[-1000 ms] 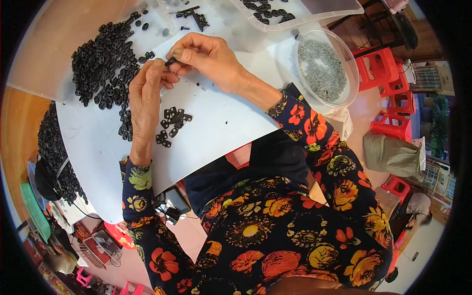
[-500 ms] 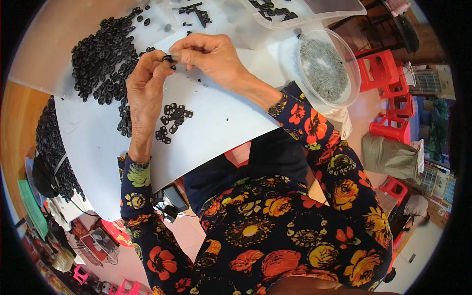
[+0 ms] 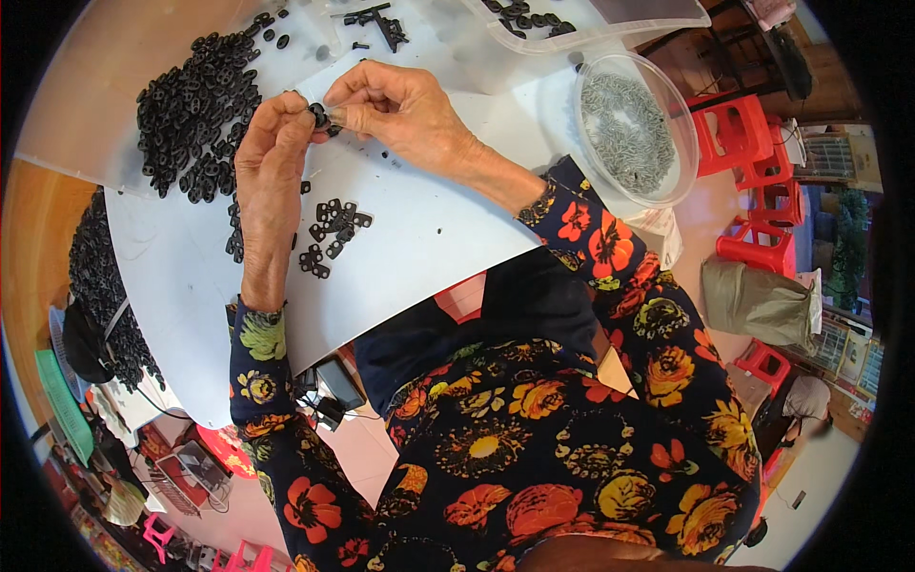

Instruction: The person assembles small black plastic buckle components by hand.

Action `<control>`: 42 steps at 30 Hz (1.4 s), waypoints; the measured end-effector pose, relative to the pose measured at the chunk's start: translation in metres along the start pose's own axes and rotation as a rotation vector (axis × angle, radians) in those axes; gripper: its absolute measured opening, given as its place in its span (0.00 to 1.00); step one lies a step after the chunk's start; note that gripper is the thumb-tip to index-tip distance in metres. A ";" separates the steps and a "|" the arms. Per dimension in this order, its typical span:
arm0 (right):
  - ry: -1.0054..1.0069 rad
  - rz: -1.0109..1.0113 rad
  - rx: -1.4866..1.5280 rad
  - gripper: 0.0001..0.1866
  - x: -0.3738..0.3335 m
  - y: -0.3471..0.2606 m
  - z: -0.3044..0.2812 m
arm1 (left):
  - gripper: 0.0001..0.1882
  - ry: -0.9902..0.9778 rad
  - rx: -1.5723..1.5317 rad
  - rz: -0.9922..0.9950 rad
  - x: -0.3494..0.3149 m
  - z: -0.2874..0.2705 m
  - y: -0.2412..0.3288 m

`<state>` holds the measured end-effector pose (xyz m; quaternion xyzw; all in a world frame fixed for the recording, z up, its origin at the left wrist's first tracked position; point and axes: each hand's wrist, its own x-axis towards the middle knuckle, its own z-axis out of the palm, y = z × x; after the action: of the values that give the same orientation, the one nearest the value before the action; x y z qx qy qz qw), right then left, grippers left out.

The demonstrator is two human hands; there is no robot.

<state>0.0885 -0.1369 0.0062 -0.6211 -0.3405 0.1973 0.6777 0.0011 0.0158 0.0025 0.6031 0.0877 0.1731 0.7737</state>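
Observation:
My left hand (image 3: 272, 157) pinches a small black plastic part (image 3: 318, 115) between thumb and fingertips, above the white table. Close against its right side are the thumb and fingers of my right hand (image 3: 410, 112), closed in a pinch; whatever they hold is too small or hidden to make out. To the left of my left hand spreads a big heap of black oval parts (image 3: 186, 129) with holes. Below my hands lies a small cluster of black parts (image 3: 335, 221), joined or touching.
A clear round tub (image 3: 624, 124) of small silvery metal pieces stands at the right. Behind it, a clear plastic bin (image 3: 610, 29) lies near black parts. Black stick-like pieces (image 3: 389, 29) rest at the far side. Red stools (image 3: 734, 133) stand on the floor to the right.
Both hands have shifted slightly, the left one a little to the left. The right fingertips have come up against the black part, which now shows more plainly.

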 end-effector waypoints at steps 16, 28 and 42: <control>-0.040 -0.029 -0.002 0.13 -0.001 0.001 0.001 | 0.09 0.010 0.254 0.110 -0.001 0.003 0.009; 0.055 -0.081 0.044 0.12 0.000 0.003 0.005 | 0.11 0.036 0.467 0.218 -0.003 0.011 0.016; -0.036 -0.073 0.083 0.13 -0.003 0.003 0.008 | 0.18 -0.100 0.415 0.098 -0.006 0.006 0.005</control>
<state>0.0809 -0.1331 0.0026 -0.5758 -0.3665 0.1975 0.7036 -0.0029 0.0090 0.0086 0.7608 0.0537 0.1585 0.6270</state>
